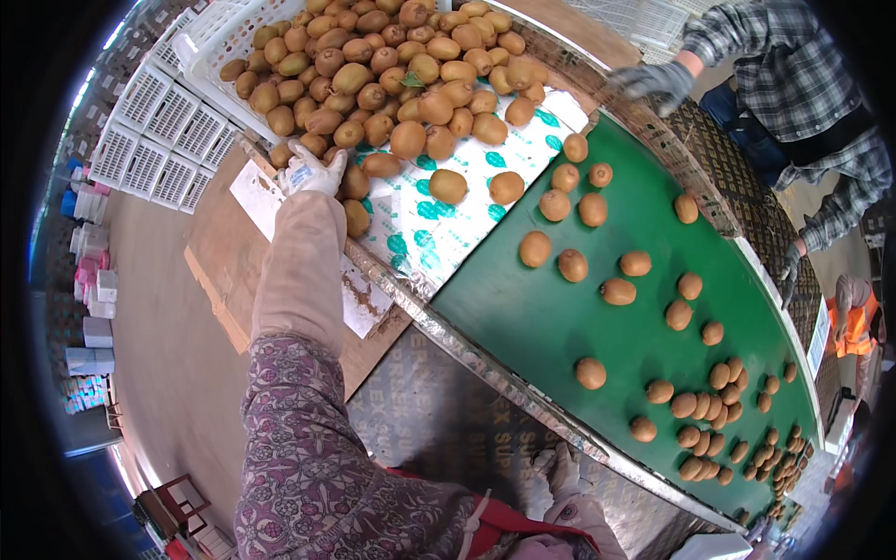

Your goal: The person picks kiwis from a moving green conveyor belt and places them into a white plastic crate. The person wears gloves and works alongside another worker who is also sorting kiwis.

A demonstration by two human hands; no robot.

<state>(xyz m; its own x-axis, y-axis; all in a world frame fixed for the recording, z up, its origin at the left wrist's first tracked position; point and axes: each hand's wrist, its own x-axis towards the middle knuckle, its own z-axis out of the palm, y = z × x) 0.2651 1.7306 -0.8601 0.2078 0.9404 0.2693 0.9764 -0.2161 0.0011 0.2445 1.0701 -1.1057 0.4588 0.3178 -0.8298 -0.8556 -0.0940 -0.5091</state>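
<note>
My left hand (310,170), in a white glove with a blue patch, reaches to the near edge of a heap of kiwifruit (392,77). Its fingers and thumb are apart and touch fruit at the heap's border. Beneath the heap, white sheeting printed with green leaves (448,234) slopes toward a green conveyor belt (490,294). My right hand (556,467) hangs low beside the belt's metal side rail (483,364), partly in shadow; its grip is unclear. Scattered kiwifruit (591,373) lie on the belt, denser toward its far end.
A white perforated plastic crate (210,66) stands behind the heap, with stacked white crates (150,133) at left. Across the belt, a co-worker in a plaid shirt (798,77) holds a grey-gloved hand (654,84) near the rail. Another person wears an orange vest (855,325).
</note>
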